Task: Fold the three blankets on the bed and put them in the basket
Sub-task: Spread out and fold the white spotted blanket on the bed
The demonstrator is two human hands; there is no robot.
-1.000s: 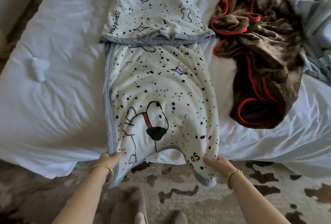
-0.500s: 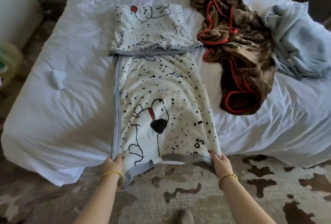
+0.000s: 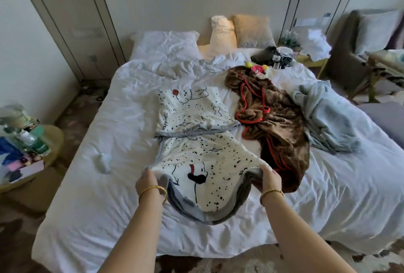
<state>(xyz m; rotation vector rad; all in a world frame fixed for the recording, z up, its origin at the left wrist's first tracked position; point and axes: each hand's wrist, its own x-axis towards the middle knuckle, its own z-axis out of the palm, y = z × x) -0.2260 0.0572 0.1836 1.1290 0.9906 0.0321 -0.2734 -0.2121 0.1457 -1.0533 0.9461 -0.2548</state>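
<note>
Head view: both hands curled round the near corners of the spotted dog-print blanket (image 3: 196,120), left hand (image 3: 148,183) and right hand (image 3: 270,180) lifting that edge off the white bed (image 3: 109,141). Brown red-trimmed blanket (image 3: 277,117) and pale blue blanket (image 3: 325,117) crumpled just right. Pillows (image 3: 223,32) up top, cluttered side table (image 3: 24,148) cut off left.

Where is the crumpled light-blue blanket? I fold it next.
Head view: the crumpled light-blue blanket lies on the bed's right side, beside the brown red-trimmed blanket.
</note>
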